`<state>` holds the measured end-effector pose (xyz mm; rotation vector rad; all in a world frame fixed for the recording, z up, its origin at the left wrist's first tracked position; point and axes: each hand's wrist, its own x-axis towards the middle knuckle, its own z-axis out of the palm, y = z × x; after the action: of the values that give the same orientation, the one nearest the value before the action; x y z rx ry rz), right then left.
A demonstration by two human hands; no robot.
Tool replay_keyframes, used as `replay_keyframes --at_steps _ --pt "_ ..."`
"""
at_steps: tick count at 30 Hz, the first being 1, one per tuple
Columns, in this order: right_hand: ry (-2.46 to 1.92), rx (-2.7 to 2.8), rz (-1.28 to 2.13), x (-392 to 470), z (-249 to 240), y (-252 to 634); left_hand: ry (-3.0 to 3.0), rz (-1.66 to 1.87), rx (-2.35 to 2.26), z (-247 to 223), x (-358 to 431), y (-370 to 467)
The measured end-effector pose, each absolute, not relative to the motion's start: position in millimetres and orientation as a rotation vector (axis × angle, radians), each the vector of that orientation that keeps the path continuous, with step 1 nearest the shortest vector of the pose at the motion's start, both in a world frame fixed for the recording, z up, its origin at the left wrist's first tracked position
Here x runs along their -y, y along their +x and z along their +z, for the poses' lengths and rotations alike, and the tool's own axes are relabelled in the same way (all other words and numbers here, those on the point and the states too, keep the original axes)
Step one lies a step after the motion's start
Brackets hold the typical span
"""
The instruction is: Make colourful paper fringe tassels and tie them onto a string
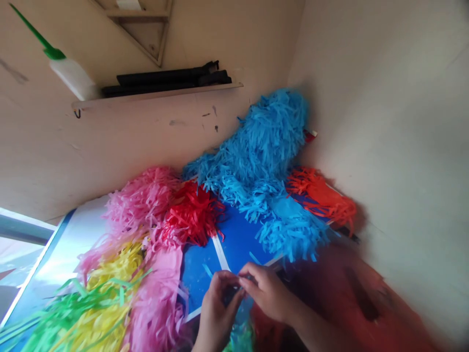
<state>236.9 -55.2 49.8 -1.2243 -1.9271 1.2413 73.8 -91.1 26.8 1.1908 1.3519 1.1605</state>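
Observation:
My left hand point(222, 298) and my right hand point(264, 291) meet fingertip to fingertip over the front edge of a blue board point(242, 237). Both are closed in a pinch, and whatever lies between the fingers is too small and blurred to name. Below them, partly hidden by my left hand, hangs some light-blue and green fringed paper point(244, 318); I cannot tell if it is joined to the fingers. Beyond my right hand lies a bunch of light-blue fringed paper point(293, 232), and left of my hands a pink fringed strip point(157, 298).
A large blue fringed heap point(271, 137) leans in the wall corner. Around it lie red point(192, 212), orange point(322, 195), yellow point(117, 264) and green point(69, 310) fringes. A wall shelf point(157, 93) bears a white bottle point(75, 78) with a green nozzle and black objects point(168, 78).

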Motion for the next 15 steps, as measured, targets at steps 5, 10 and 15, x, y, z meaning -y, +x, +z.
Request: replay_keyframes --at_steps 5,10,15 --pt "-1.140 2.011 0.776 59 32 236 1.311 1.164 -1.449 29 93 75" --pt "-1.083 1.894 0.846 62 34 239 1.342 1.169 -1.448 34 93 87" --pt "-1.089 1.270 1.376 34 55 292 1.499 1.072 -1.460 35 93 84"
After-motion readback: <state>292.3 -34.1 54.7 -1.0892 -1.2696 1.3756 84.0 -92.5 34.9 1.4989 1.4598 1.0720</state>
